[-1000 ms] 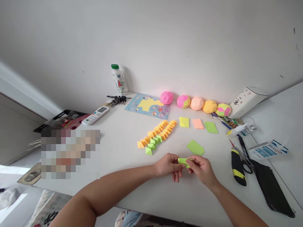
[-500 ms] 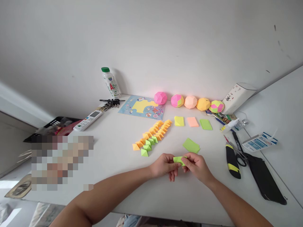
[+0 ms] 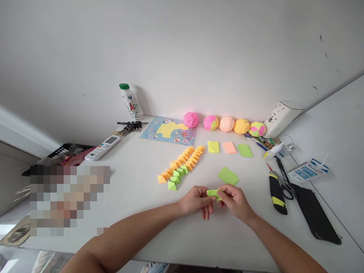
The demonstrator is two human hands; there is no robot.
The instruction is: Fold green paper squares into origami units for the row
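Observation:
Between my two hands is a green paper (image 3: 213, 194), folded into a narrow strip and raised a little over the table. My left hand (image 3: 196, 200) pinches its left end with the thumb on top. At the right end, my right hand (image 3: 234, 200) grips it between thumb and fingers. Just beyond lie several loose green sheets (image 3: 228, 176). Farther left, folded green paper pieces (image 3: 172, 185) stand beside two rows of folded orange paper pieces (image 3: 182, 158). Yellow (image 3: 213, 147), peach (image 3: 229, 147) and green (image 3: 245, 150) paper stacks sit behind the loose sheets.
Several faceted paper balls (image 3: 226, 124) line the wall beside a blue printed sheet (image 3: 150, 133). A bottle (image 3: 131, 104), keys (image 3: 132, 126) and a remote control (image 3: 102, 148) stand or lie left. At right are a box cutter (image 3: 277, 195), scissors (image 3: 287, 192), a glue bottle (image 3: 272, 151) and a black pouch (image 3: 315, 212).
The whole view has shifted slightly, so the things on the table appear a little farther left. Both hands keep their hold on the green paper, with almost no change in their pose.

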